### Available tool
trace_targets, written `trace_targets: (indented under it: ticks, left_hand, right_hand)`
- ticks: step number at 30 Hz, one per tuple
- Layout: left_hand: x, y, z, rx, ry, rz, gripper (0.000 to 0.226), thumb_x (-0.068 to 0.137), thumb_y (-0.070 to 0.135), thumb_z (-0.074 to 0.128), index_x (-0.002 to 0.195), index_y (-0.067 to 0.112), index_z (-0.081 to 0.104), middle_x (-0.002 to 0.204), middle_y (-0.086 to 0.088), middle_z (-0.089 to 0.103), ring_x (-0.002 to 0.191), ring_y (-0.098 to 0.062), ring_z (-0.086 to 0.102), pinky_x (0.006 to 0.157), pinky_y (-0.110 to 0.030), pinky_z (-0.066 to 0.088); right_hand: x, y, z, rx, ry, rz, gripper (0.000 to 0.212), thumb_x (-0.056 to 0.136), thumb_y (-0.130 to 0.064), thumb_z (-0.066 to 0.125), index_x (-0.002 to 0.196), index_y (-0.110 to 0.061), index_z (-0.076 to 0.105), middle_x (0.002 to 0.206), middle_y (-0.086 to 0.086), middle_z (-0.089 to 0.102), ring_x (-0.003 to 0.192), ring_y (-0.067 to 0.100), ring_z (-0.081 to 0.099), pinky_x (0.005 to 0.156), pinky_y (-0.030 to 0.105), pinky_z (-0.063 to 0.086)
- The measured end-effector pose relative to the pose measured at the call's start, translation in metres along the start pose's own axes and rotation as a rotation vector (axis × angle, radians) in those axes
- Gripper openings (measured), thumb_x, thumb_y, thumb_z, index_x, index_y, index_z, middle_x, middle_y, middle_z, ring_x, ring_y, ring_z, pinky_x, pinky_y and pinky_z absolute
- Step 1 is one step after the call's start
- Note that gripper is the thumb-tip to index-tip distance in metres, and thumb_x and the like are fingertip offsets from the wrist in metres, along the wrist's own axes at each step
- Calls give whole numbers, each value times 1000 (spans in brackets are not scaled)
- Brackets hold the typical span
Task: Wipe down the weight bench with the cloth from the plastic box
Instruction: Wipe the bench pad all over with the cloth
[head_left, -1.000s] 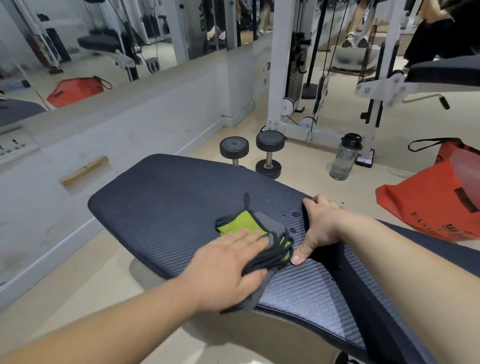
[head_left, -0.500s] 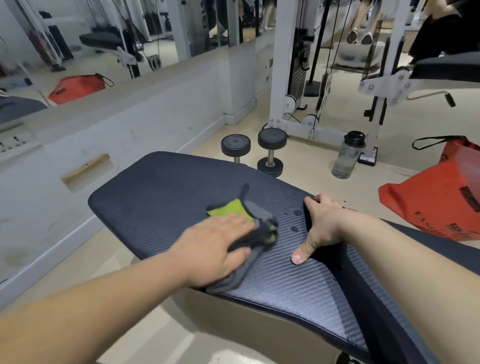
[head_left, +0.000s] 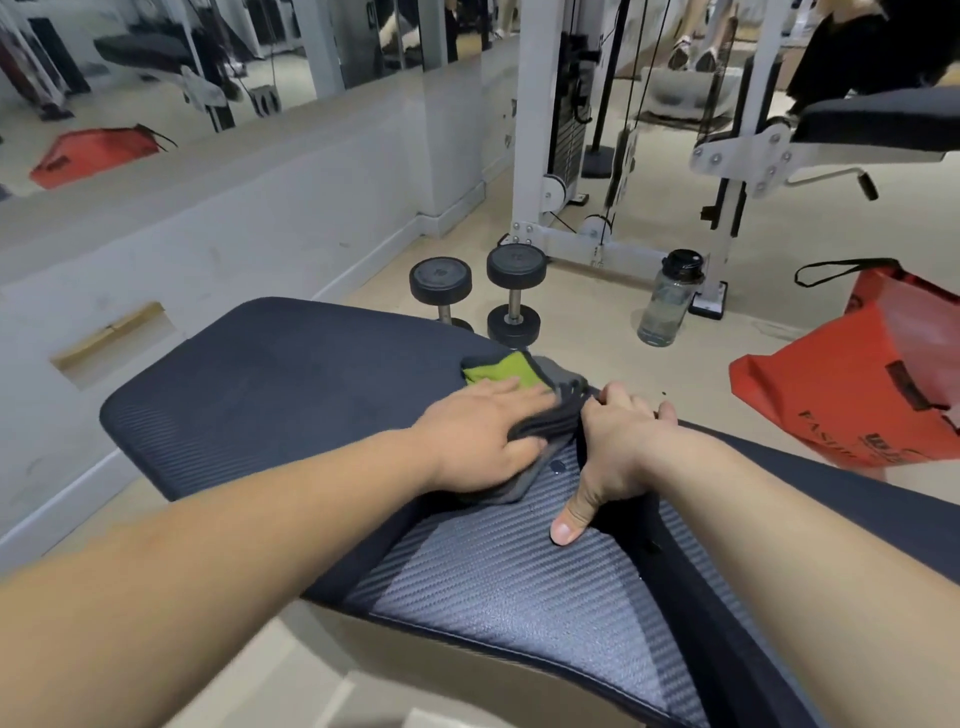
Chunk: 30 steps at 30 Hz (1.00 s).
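You are mid-wipe: your left hand (head_left: 483, 436) presses the cloth (head_left: 498, 375) flat-fingered on the bench (head_left: 291, 384) while your right hand (head_left: 613, 452) grips its edge. Next, sweep left with even pressure.

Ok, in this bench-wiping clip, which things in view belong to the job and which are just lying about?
Job: weight bench; grey-and-green cloth; left hand, pressing flat on the cloth; right hand, gripping the bench's far edge.
Lying about: two dumbbells; water bottle; red bag; cable machine.
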<state>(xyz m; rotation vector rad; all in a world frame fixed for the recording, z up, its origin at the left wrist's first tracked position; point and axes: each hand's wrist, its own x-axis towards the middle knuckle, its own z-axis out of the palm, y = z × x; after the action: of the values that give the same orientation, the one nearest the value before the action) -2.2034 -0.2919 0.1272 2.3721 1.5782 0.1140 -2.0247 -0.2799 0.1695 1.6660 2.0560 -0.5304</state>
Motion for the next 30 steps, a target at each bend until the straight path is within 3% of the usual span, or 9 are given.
trace_targets:
  ticks: [2,5,8,12,15,19,22,26,30]
  left_hand:
    - [-2,-20,-10,4,16,26,52,101,43,43,152,38,35,159,12,38,148,-12,30,121,-28,23]
    - [11,-60,-17,-32,181,-359,40,94,48,36,127,33,54,132,-3,62,122,-30,57,94,-39,47]
    - [21,-57,-7,-16,297,-590,33,90,49,38,106,27,55,114,-10,64,105,-35,59,76,-38,42]
    - [2,-8,14,-17,255,-323,50,86,55,38,133,39,48,135,-2,60,125,-30,54,98,-40,47]
    - [-16,6,13,-17,99,-32,60,92,52,40,151,42,34,156,12,43,146,-15,36,119,-36,32]
    - [-2,-19,-1,-82,175,-304,43,93,49,38,132,36,51,134,2,61,123,-28,56,97,-41,49]
    - [4,8,8,-72,251,-363,42,96,44,42,133,27,53,133,-1,59,125,-29,51,100,-39,41]
    - [-23,31,22,-11,157,-70,56,97,52,39,152,38,35,157,15,40,147,-15,34,119,-35,31]
    - [-4,15,10,-60,126,-155,44,91,54,33,129,40,50,131,9,61,123,-22,56,95,-41,50]
  right_hand:
    - [0,2,0,21,5,-4,159,33,-71,93,158,-10,17,151,10,25,148,37,23,123,63,7]
    - [-1,4,1,51,16,-24,154,32,-71,93,155,-12,21,149,9,27,147,36,25,123,64,6]
    - [-1,4,1,75,15,-29,150,31,-69,94,152,-14,25,147,8,27,146,36,24,123,64,4]
    - [-2,-1,-2,54,20,-20,144,31,-68,95,147,-12,29,142,9,30,143,37,28,123,62,12]
    - [-4,4,2,69,58,-27,156,30,-71,93,155,-14,19,148,9,28,147,35,25,123,62,8]
    - [-18,25,7,232,113,-103,168,43,-69,93,162,-17,-14,167,6,17,156,30,14,126,55,1]
    - [-37,49,2,303,140,-125,141,49,-65,93,159,-16,22,160,4,33,147,29,32,125,47,22]
    - [-61,82,7,414,255,-40,108,64,-53,92,152,-13,45,150,4,54,137,20,52,115,35,41]
    - [-78,102,20,388,455,23,35,99,-28,62,129,-10,68,126,7,72,118,25,65,103,37,50]
